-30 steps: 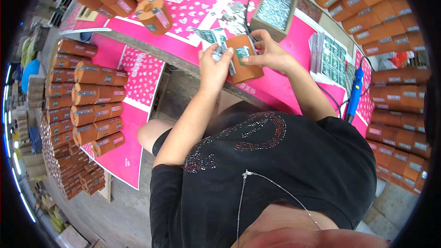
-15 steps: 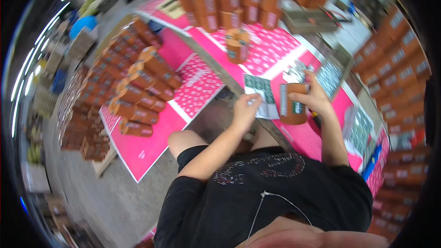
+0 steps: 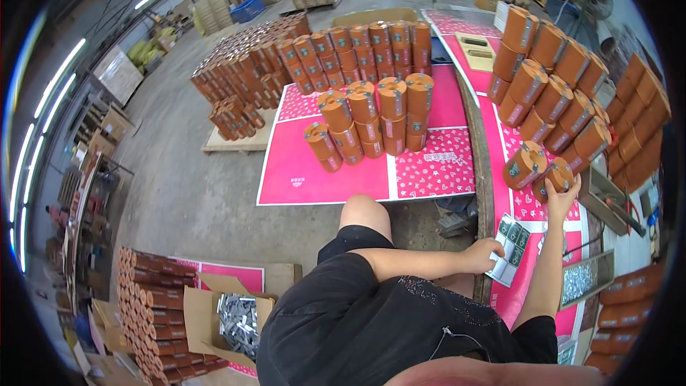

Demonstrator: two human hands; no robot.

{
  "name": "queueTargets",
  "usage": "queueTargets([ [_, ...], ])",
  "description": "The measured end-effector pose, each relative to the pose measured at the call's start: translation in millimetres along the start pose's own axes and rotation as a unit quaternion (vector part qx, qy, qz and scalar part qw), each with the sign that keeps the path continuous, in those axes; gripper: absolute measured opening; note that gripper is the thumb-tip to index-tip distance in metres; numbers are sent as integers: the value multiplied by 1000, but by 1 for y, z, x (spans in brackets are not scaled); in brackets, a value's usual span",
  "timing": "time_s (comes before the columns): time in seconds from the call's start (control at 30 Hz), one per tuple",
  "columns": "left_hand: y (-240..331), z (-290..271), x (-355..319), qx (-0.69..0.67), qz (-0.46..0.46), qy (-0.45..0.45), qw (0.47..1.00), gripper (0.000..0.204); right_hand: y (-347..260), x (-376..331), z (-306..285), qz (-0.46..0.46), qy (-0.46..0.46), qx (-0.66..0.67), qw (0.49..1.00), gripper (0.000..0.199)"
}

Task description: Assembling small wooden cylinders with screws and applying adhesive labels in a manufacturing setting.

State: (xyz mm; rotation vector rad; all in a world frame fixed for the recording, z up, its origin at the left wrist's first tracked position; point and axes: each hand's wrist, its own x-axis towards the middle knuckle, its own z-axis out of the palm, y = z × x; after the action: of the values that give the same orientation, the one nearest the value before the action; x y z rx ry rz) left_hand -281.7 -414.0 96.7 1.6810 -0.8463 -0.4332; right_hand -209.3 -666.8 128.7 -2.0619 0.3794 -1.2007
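While my right hand (image 3: 562, 193) grips the orange box (image 3: 557, 175) at the stack (image 3: 550, 96), I'd seat it squarely; left hand (image 3: 486, 254) clutches labels (image 3: 509, 246) on the bench (image 3: 525, 207).

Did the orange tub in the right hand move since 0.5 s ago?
Yes. The right hand carried the orange tub off the card stack and out to the tub rows.
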Motion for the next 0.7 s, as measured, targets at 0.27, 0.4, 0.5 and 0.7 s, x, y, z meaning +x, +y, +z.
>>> queueTargets([
  [0.27, 5, -3, -11, 13, 16, -82, 996, 31, 15, 43, -28, 13, -63, 98, 993, 47],
  [0.4, 11, 7, -6, 53, 16, -119, 991, 38, 29, 89, -68, -11, 50, -39, 998, 40],
  [0.5, 8, 7, -8, 46, 30, -96, 994, 41, 22, 113, -74, -57, 97, -129, 985, 39],
  [0.7, 28, 0, -6, 91, 57, -83, 991, 36, 19, 149, -65, -138, 109, -212, 961, 41],
])
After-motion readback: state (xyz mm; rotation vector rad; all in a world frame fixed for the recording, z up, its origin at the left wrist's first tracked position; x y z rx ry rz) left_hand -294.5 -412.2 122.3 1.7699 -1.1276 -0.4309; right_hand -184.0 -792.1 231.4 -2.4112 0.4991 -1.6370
